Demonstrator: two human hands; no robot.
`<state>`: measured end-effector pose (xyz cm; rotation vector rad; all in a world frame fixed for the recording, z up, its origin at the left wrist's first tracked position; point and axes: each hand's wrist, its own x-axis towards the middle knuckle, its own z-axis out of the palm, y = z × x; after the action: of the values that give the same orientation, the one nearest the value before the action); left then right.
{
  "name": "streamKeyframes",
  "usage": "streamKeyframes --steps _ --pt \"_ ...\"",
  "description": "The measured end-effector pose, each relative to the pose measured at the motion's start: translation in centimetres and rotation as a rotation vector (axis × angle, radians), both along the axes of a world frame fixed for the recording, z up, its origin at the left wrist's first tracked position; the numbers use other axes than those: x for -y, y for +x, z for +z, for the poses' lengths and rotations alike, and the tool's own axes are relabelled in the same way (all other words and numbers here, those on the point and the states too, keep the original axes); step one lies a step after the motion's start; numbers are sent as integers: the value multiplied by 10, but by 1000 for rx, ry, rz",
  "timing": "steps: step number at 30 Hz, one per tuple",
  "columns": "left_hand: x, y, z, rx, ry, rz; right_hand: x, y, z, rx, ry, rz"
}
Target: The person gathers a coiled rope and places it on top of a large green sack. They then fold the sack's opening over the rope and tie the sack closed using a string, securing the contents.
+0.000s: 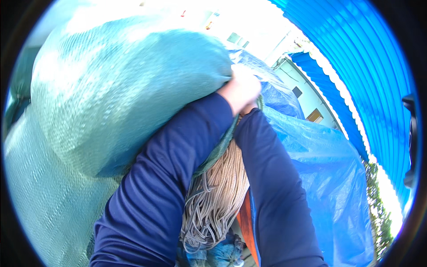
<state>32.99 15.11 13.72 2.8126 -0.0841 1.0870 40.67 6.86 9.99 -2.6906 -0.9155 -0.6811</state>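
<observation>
Dark blue sleeves [178, 178] are raised; the left hand [240, 89] is clenched on the green net bundle [111, 98]. The right hand [250, 108] is mostly hidden, its grip untellable. Slippage could be caused by the bundle's bulk, and snagging by the hanging rope coil [218, 196].

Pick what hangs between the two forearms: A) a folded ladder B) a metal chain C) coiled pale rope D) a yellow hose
C: a bundle of coiled pale rope hangs between the dark blue sleeves, below the left hand gripping the green mesh sack.
</observation>
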Motion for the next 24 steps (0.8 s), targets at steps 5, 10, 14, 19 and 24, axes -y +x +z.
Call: streamKeyframes --steps 5,10,14,19,24 --pt "-25 8 5 28 130 -44 6 -46 1 -116 -123 -318" --pt "-35 22 5 127 211 -137 17 -138 16 -72 23 -349" --pt "-33 34 -2 183 173 -205 23 -155 6 -2 -22 -361" --pt "-23 31 -9 120 127 -106 27 -129 -12 57 59 -385" --pt "-14 -1 -1 110 107 -184 28 -170 -60 344 85 -265"
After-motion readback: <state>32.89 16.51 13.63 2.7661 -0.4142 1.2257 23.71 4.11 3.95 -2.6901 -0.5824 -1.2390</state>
